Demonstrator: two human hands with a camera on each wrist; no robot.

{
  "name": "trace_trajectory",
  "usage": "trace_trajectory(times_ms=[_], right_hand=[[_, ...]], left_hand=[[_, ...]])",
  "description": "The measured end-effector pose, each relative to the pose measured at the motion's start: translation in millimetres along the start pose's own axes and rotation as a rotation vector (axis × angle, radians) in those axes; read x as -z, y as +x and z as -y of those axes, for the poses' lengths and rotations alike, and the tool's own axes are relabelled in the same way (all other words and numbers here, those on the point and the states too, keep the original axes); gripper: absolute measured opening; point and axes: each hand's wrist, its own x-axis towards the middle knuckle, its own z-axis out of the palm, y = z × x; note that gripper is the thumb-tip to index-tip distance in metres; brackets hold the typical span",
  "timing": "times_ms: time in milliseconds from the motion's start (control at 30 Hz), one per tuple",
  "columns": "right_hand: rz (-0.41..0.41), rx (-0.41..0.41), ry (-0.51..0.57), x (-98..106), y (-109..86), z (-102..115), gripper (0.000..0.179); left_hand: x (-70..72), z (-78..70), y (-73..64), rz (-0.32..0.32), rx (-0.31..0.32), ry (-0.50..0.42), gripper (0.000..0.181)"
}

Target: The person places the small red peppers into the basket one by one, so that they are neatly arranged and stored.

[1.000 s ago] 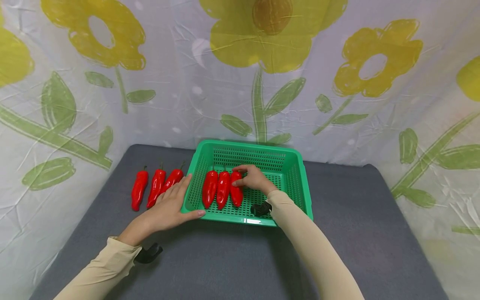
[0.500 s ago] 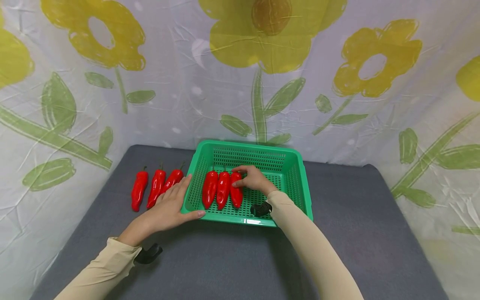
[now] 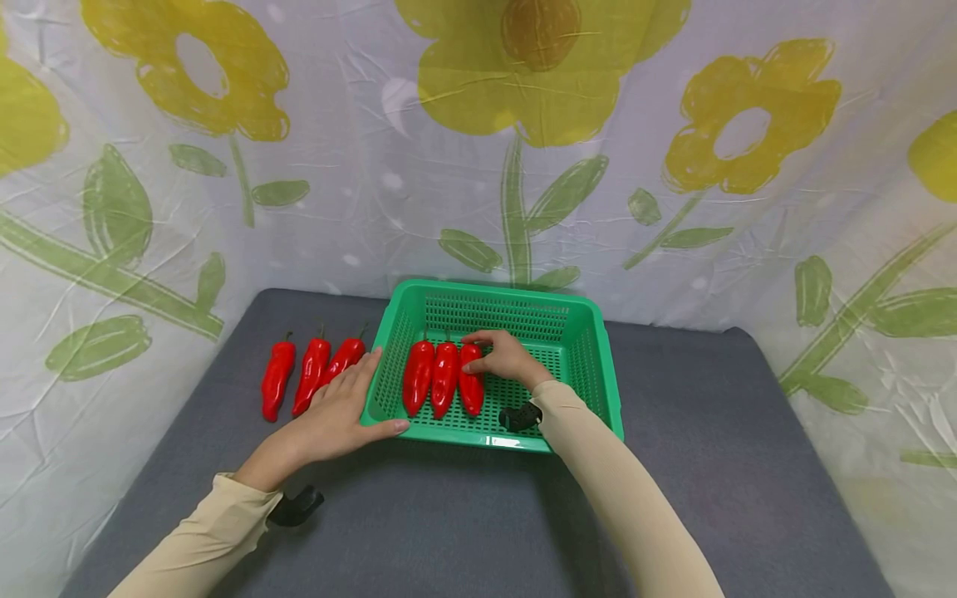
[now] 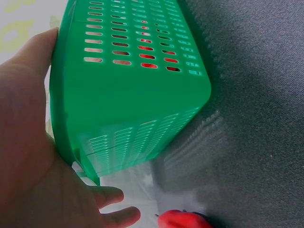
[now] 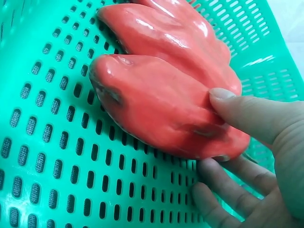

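A green plastic basket [image 3: 589,365] stands on the grey table, with three long red peppers side by side inside it. My right hand [image 3: 510,359] pinches the rightmost pepper [image 3: 472,392] near its stem end; the right wrist view has the thumb on one side of this pepper [image 5: 152,104] and fingertips under the other. Left of it lie the middle pepper [image 3: 445,380] and the leftmost pepper [image 3: 419,379]. My left hand [image 3: 332,422] rests with straight fingers at the basket's front left corner, thumb along the front rim. The left wrist view shows the basket wall [image 4: 95,97] beside that hand.
Three more red peppers lie left of the basket: an outer pepper [image 3: 278,379], a middle one [image 3: 311,374], and one [image 3: 347,355] partly behind my left hand. The grey table [image 3: 710,440] ends at a flowered cloth [image 3: 351,183] behind and at the sides.
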Motion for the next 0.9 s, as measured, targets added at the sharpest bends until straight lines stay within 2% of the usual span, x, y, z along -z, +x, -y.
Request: trace_trajectory(times_ms=[533, 900], right_hand=[[0.012, -0.008, 0.005, 2.0, 1.3, -2.5, 0.053], [0.026, -0.007, 0.014, 8.0, -7.4, 2.7, 0.055]], left_hand=[[-1.3, 1.4, 1.3, 0.008, 0.003, 0.006, 0.116], [0.6, -0.6, 0.4, 0.006, -0.001, 0.017, 0.115]])
